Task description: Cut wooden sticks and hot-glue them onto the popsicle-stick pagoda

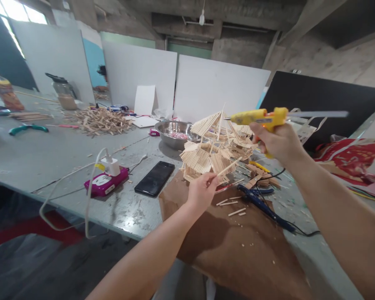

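Observation:
My right hand (279, 139) is wrapped round a yellow hot glue gun (250, 116), raised with its nozzle pointing left. A pale glue stick (318, 113) juts from the gun's back end. My left hand (203, 191) is closed in a pinch on a thin wooden stick (231, 166) that slants up to the right. Just beyond the left hand stands a small model building (198, 158) of pale wooden sticks with tiered, sloping roofs. The nozzle is beside its upper roof; whether the two touch I cannot tell.
A brown board (237, 246) lies under the model, with stick offcuts and a dark blue-handled tool (265, 208) on it. Left are a black phone (154, 178), a purple power strip (108, 182) with a cable, and a stick pile (101, 121). Behind sits a metal bowl (171, 139).

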Tool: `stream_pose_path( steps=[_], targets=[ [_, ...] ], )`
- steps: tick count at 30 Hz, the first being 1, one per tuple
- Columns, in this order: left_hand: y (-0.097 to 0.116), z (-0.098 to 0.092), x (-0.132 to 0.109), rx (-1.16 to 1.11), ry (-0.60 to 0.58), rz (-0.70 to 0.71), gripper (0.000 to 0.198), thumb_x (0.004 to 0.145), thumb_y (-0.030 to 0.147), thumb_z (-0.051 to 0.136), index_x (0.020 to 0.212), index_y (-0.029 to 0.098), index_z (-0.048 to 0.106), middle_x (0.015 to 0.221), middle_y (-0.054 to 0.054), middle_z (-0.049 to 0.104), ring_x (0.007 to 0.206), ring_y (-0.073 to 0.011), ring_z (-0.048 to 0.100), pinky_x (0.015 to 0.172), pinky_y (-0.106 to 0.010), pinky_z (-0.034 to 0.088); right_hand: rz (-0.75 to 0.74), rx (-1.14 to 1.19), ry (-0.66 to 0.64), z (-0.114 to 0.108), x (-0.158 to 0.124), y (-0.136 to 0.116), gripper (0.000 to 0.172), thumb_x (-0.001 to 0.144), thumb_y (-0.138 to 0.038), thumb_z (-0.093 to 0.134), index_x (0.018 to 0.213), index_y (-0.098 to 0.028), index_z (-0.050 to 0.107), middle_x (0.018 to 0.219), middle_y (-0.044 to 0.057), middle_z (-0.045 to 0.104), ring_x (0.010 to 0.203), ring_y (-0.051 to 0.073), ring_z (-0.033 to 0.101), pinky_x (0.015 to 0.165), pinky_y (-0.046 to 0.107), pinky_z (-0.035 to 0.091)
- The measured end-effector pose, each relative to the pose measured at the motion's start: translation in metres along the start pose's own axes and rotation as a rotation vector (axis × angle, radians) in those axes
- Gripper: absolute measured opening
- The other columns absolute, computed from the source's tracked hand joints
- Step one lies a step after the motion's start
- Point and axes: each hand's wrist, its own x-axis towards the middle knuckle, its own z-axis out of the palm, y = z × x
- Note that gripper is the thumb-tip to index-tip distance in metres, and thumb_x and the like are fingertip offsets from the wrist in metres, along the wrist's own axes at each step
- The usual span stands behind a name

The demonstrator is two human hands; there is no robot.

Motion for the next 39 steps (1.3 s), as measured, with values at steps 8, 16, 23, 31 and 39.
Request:
stream_pose_path(
  steps=[8,16,23,31,39],
  targets=[
    [0.012,-0.025,0.051,-0.556,0.177,-0.211,0.02,0.063,0.033,0.059,0.062,0.013,0.055,0.057,0.0,0.058,0.029,-0.002,0.037,0.031,-0.018,0.027,0.242,0.289,0.154,-0.028,-0.081,0.043,0.022,0.07,-0.038,0.055,0.059,-0.019,0.056,0.05,-0.001,0.052,0.029,0.007,0.037,0.027,0.022,0.025],
    [0.019,-0.018,0.078,-0.65,0.162,-0.313,0.016,0.062,0.027,0.06,0.062,0.012,0.052,0.054,-0.001,0.058,0.027,-0.0021,0.035,0.031,-0.018,0.025,0.38,0.43,0.147,-0.022,-0.116,0.072,0.026,0.07,-0.041,0.055,0.063,-0.016,0.054,0.049,-0.002,0.051,0.032,0.006,0.039,0.031,0.02,0.03],
    [0.024,-0.021,0.091,-0.676,0.108,-0.401,0.014,0.062,0.024,0.061,0.063,0.011,0.055,0.054,-0.002,0.06,0.029,-0.001,0.034,0.033,-0.018,0.027,0.463,0.486,0.199,-0.015,-0.128,0.084,0.03,0.065,-0.044,0.06,0.066,-0.015,0.053,0.056,0.001,0.056,0.031,0.005,0.039,0.028,0.019,0.029],
    [0.024,-0.021,0.101,-0.725,0.1,-0.428,0.012,0.061,0.022,0.061,0.061,0.012,0.055,0.052,-0.002,0.06,0.028,-0.0013,0.034,0.031,-0.017,0.023,0.458,0.52,0.229,-0.011,-0.131,0.086,0.027,0.066,-0.041,0.06,0.069,-0.015,0.053,0.053,-0.001,0.054,0.03,0.005,0.041,0.029,0.018,0.029],
    [0.028,-0.018,0.101,-0.759,0.13,-0.507,0.011,0.063,0.022,0.058,0.06,0.012,0.055,0.052,-0.001,0.059,0.028,-0.0018,0.034,0.031,-0.018,0.022,0.478,0.502,0.223,-0.012,-0.134,0.089,0.03,0.064,-0.044,0.06,0.069,-0.015,0.052,0.054,-0.001,0.054,0.031,0.006,0.039,0.028,0.019,0.029]
  ],
)
